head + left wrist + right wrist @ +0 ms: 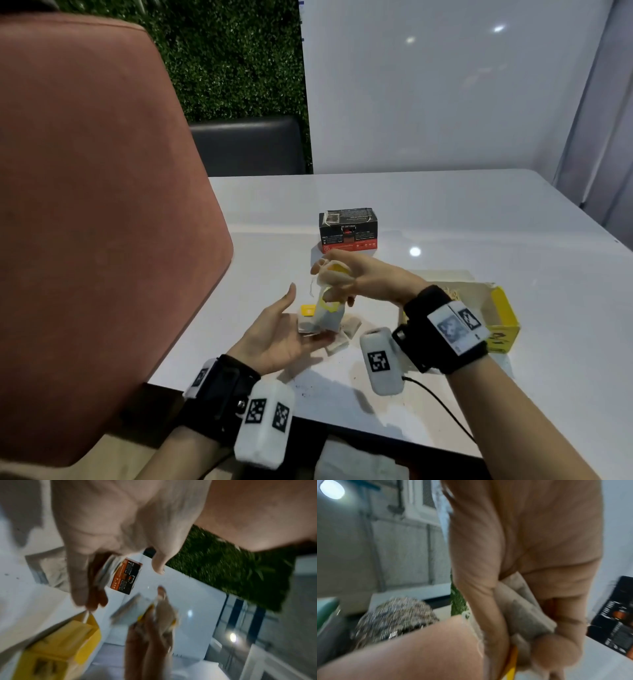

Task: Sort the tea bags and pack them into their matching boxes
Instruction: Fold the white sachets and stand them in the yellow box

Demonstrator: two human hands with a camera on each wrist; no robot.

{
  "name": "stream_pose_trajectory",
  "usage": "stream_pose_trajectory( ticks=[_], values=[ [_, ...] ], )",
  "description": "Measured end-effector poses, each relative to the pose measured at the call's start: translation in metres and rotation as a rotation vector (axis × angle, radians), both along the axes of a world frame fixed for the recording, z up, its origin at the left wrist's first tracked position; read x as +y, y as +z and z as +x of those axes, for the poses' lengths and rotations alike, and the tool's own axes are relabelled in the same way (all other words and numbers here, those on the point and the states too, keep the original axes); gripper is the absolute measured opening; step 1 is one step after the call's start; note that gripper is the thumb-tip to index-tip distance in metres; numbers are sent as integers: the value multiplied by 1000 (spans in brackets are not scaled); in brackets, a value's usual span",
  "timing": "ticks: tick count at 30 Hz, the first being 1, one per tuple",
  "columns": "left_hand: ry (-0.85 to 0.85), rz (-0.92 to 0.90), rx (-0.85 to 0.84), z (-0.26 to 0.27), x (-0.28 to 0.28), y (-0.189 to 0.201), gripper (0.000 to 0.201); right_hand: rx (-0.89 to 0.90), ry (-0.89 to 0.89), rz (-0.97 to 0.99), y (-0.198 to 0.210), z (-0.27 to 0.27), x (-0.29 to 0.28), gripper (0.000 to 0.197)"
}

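Note:
Above the white table (462,219) my right hand (356,279) grips a bunch of paper tea bags (330,272) with yellow tags; one bag (329,317) hangs down from it. The right wrist view shows these tea bags (522,608) clamped between fingers and thumb of the right hand (539,561). My left hand (284,330) is palm up just below, thumb apart, with a few bags (306,329) lying on its straight fingers. More bags (347,334) lie loose on the table. A black and orange tea box (347,229) stands behind. An open yellow box (503,318) lies to the right.
A pink chair back (85,222) fills the left side, close to the table's left edge. A dark seat (246,147) and a white panel (445,85) stand beyond the table. The left wrist view is blurred but shows the black box (126,576) and yellow box (65,639).

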State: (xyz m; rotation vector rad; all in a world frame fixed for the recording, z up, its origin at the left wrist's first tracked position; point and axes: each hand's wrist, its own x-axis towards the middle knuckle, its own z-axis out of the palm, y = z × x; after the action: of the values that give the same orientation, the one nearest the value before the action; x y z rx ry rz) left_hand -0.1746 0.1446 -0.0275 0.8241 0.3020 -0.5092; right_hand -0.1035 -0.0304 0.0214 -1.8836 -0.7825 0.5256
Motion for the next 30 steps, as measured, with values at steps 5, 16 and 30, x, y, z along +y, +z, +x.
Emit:
stream_pose_trajectory(
  ticks=[5, 16, 30],
  values=[
    [-99, 40, -46, -6, -13, 6, 66, -174, 150, -356, 11, 10, 24, 27],
    [59, -85, 5, 0, -5, -5, 34, -639, 26, -312, -12, -10, 22, 23],
    [54, -1, -41, 1, -6, -5, 50, -785, -12, -384, -31, -15, 26, 12]
  ],
)
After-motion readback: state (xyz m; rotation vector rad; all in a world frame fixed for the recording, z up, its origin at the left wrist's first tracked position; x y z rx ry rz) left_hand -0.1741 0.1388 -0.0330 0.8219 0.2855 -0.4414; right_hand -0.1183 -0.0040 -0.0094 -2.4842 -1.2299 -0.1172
